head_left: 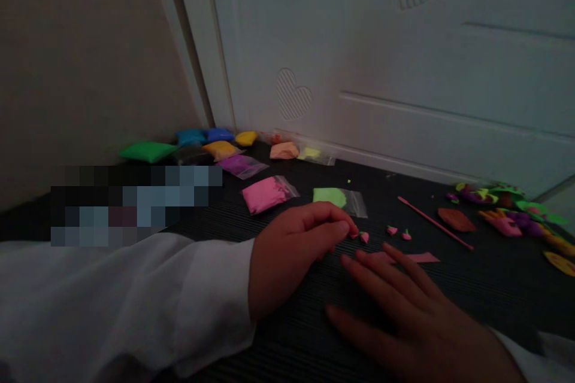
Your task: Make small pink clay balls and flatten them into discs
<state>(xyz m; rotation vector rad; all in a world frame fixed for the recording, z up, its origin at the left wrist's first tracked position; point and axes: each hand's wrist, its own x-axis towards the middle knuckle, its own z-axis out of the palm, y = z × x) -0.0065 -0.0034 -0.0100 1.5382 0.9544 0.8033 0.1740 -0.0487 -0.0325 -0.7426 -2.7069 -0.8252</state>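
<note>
My left hand [296, 251], in a white sleeve, rests on the dark ribbed mat [494, 287] with fingers curled, its thumb and forefinger pinched at a tiny pink clay piece [354, 232]. Another small pink piece [364, 237] lies just right of it. My right hand [404, 311] lies flat on the mat with fingers stretched out, covering part of a flat pink clay strip [422, 258]. Two more little pink pieces [392, 230] [406, 235] sit beyond the fingers. A thin pink stick tool [433, 222] lies diagonally to the right.
Bags of clay lie at the back: pink [266, 194], light green [336, 198], purple [241, 164], peach [284, 151], orange [220, 149], green [147, 151], blue [218, 134]. Finished coloured clay shapes [507, 209] cluster at right. A white door [404, 54] stands behind.
</note>
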